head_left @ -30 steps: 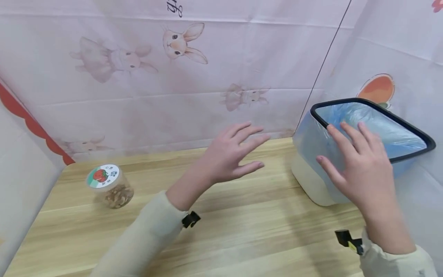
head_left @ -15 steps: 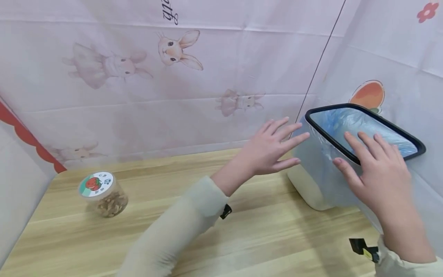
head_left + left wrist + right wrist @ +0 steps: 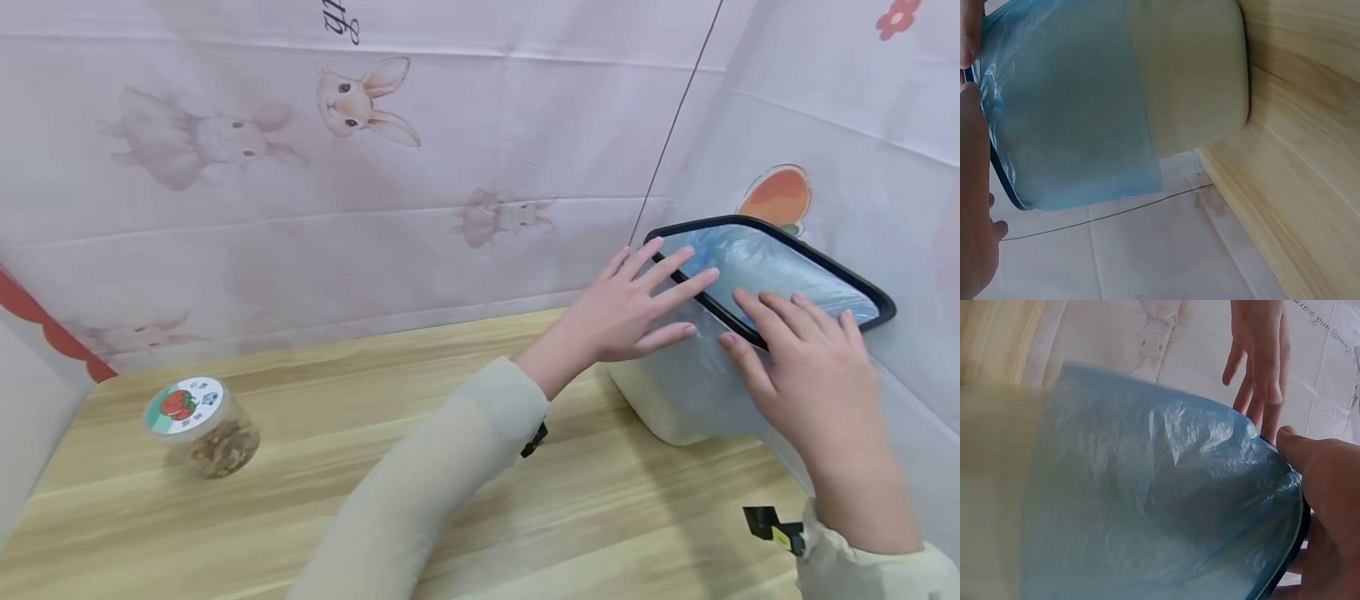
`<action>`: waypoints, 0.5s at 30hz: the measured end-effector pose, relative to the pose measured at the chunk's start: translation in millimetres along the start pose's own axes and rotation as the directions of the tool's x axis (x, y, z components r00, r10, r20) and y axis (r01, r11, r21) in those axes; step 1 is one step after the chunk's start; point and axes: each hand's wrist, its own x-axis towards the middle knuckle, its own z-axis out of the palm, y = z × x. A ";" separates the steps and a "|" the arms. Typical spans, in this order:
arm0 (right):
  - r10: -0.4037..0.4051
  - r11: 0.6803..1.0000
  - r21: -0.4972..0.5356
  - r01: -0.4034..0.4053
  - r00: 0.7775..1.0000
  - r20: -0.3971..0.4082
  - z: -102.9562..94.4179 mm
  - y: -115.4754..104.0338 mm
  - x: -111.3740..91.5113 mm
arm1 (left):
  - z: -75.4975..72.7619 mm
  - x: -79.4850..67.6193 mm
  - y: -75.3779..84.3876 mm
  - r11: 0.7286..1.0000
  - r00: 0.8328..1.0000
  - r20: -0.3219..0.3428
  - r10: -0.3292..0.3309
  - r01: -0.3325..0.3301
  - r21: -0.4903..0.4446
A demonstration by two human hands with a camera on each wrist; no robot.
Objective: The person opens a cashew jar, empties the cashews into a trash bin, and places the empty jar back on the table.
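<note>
Standing blue-lined bin [image 3: 667, 404], left hand [image 3: 618, 317] and right hand [image 3: 813, 379] at its rim [image 3: 834, 262], fingers extended, contact unclear

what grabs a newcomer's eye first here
Likely the cream bin with a thin blue plastic liner and black rim, at the wooden table's right. The bare left hand and right hand spread at that rim. Far left stands a clear round jar, its lid green and white.

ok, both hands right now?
Left hand: open at the bin, holding nothing.
Right hand: open at the bin, no grip visible.
</note>
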 end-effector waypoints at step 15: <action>-0.071 0.994 0.074 0.079 0.992 -0.104 6.7 8.6 -5.1 | 8.1 29.4 -1.3 0.984 0.993 -0.053 0.110 -0.116 -0.136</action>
